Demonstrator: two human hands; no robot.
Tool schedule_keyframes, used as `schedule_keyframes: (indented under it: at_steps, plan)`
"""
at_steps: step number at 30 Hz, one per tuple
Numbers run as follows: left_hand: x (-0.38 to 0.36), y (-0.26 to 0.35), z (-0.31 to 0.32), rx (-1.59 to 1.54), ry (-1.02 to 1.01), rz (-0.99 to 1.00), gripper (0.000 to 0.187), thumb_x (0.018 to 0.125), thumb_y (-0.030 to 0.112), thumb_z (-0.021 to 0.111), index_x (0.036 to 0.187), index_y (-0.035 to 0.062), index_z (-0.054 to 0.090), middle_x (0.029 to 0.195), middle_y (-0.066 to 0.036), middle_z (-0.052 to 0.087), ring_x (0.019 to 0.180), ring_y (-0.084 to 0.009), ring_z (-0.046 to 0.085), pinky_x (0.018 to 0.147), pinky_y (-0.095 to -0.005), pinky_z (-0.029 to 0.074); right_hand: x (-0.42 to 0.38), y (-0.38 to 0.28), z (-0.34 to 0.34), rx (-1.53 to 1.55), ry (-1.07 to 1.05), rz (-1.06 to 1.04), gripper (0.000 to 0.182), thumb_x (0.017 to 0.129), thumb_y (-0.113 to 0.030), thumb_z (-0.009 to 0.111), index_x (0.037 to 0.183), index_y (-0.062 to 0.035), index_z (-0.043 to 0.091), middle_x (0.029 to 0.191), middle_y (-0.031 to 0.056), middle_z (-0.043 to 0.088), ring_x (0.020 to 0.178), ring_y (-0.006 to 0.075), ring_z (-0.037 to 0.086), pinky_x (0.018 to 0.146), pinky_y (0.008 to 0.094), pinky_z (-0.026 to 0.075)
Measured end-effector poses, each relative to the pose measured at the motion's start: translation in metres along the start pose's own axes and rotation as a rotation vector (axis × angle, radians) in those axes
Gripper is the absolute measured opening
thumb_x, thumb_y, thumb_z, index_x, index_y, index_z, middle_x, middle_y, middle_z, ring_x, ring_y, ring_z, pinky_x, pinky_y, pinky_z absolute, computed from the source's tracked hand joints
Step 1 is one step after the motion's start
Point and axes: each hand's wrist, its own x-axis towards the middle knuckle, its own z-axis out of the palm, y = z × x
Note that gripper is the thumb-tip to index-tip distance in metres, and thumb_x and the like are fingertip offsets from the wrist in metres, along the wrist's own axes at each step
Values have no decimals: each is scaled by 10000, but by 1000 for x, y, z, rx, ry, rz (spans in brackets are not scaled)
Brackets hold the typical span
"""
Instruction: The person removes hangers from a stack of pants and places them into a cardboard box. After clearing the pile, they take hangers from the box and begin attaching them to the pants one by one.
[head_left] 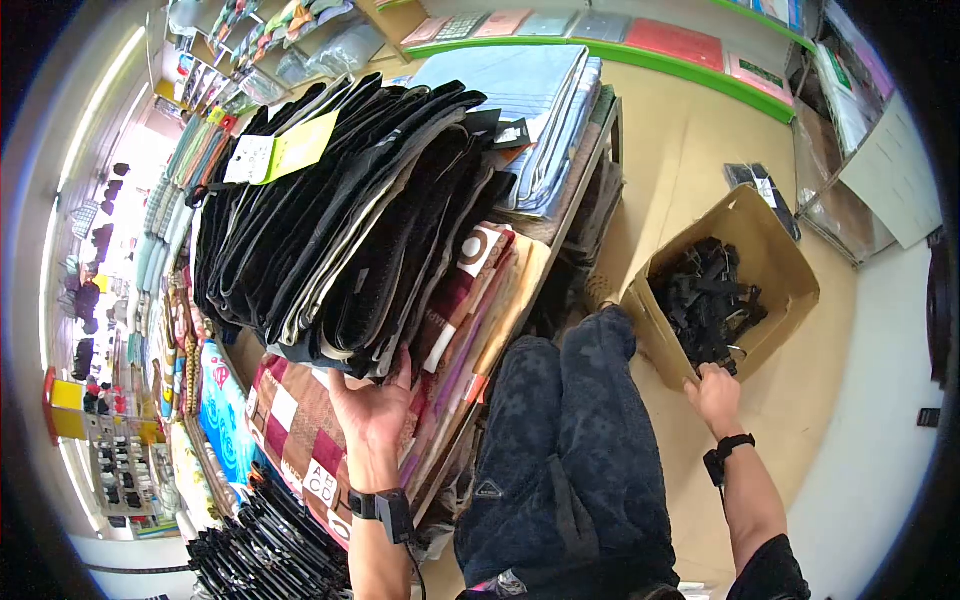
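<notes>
My left hand [372, 412] is palm up at the lower front edge of a tall pile of folded black garments [330, 230]. Its fingers are spread and touch the pile, their tips partly hidden under the dark cloth. Below the pile lie folded checked blankets [290, 395] in maroon, brown and white. On the right, my right hand [714, 398] is closed on the near rim of an open cardboard box [785, 310]. Inside that box is a tangle of black plastic pieces [705, 300], too jumbled to name. Yellow and white tags [300, 148] rest on the garments.
Folded light-blue cloths [550, 130] are stacked behind the garments. Many black hangers [265, 545] stand at lower left. A packaged black item [765, 195] lies on the floor [680, 180] beyond the box. A green-edged shelf [690, 80] runs along the back.
</notes>
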Motion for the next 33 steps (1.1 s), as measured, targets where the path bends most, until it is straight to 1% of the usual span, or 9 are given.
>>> schedule_keyframes:
  at_steps: [3,7,11,14,20,22,23,27,33]
  plan:
    - [8,8,2,-153,327,-81,636,925,361,731,1335,-74,515,1410,-239,531,1295,-360,562,1105,-467,503,1,-3,2,-28,20,3,302,806,-335,788,873,-57,693,944,141,693,918,341,685,805,469,561]
    - [9,20,6,-215,287,-155,660,914,325,755,1326,-118,491,1281,-248,616,1222,-380,617,1043,-454,554,-1,-2,4,-19,64,11,304,790,-333,797,870,-52,713,933,138,701,909,333,689,798,453,560]
    - [8,24,-2,-247,245,-198,633,923,266,761,1335,-123,479,1328,-274,599,1253,-389,601,1067,-473,545,-2,-5,3,-49,83,16,302,780,-337,796,847,-60,699,903,121,690,896,323,686,801,448,560]
    - [7,16,-1,-220,283,-132,658,933,283,756,1372,-100,450,1378,-289,556,1252,-402,598,1081,-484,536,-2,-5,4,-31,110,14,306,773,-337,799,837,-56,695,904,118,690,894,322,685,800,454,558]
    - [1,31,-8,-30,283,-117,628,938,275,759,1322,-116,454,1327,-258,587,1240,-424,586,1023,-495,560,-2,-7,3,-52,104,22,295,769,-321,793,850,-53,701,925,122,691,907,320,688,810,455,561]
    - [9,42,-17,-152,242,-245,672,990,312,688,1453,0,315,1484,-253,394,1269,-410,558,1018,-492,556,-2,-9,1,-43,99,18,305,782,-328,780,857,-41,713,940,139,705,908,332,692,807,458,560]
    - [12,41,-21,-151,241,-240,645,986,319,692,1404,-24,338,1416,-225,450,1183,-369,599,966,-472,573,-2,-10,-1,-38,93,20,318,796,-335,767,865,-28,724,956,156,720,908,344,696,805,462,559]
    - [16,38,-32,-123,271,-229,589,967,321,715,1310,-61,426,1290,-193,536,1078,-321,631,926,-442,578,-1,-3,5,-57,80,10,318,804,-340,766,862,-30,722,945,156,720,909,342,696,801,460,559]
    - [18,36,-41,-153,257,-231,531,958,308,725,1255,-72,505,1225,-171,604,1067,-292,642,893,-409,586,-2,-2,10,-72,138,-15,330,820,-366,756,842,-40,713,913,139,707,881,341,700,796,458,567]
